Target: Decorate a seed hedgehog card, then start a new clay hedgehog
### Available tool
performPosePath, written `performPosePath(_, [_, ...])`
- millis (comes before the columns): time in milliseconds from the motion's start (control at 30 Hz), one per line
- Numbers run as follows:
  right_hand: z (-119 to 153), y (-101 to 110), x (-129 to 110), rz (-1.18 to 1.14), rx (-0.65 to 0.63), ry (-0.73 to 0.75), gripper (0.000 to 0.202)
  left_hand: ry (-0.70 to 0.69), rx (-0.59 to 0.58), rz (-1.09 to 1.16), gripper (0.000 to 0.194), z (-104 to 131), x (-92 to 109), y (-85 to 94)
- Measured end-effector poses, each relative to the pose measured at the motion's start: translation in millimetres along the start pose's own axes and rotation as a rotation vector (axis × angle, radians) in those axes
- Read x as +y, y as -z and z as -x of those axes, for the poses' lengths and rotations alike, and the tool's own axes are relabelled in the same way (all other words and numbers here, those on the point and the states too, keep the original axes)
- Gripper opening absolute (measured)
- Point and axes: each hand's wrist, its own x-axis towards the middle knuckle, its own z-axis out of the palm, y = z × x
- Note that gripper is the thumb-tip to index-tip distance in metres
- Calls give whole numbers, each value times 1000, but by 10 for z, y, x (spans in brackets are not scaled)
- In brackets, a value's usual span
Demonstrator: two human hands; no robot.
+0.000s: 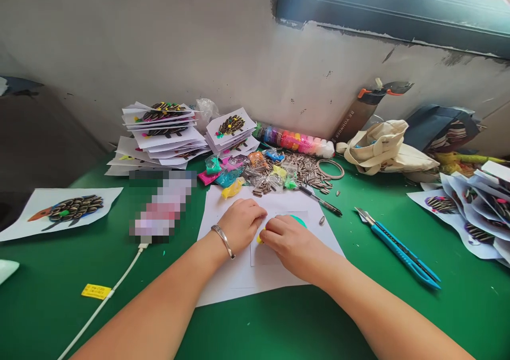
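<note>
My left hand [240, 222], with a silver bracelet at the wrist, has its fingers curled together at the left edge of a small white card [265, 258]; whatever they may pinch is hidden. Close beside it, my right hand [289, 239] has its fingertips closed on a bit of yellow clay [260, 238] at the card. A flat green clay shape [298, 220] lies on the card, partly behind the right hand. Larger white sheets [223, 288] lie under the card.
Behind the sheets lie bagged clay [233, 189], sunflower seeds [306, 169], a pen [322, 200] and a tape ring [330, 169]. A blue utility knife [402, 253] is at right. Stacks of seed pictures [167, 136] stand at the back left. A white cable [119, 280] runs at left.
</note>
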Motion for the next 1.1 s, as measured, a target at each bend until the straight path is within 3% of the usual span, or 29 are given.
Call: performPosePath(1100, [8,-34,21,7,10,27,26,3,-24,-42,21,0,14,-2])
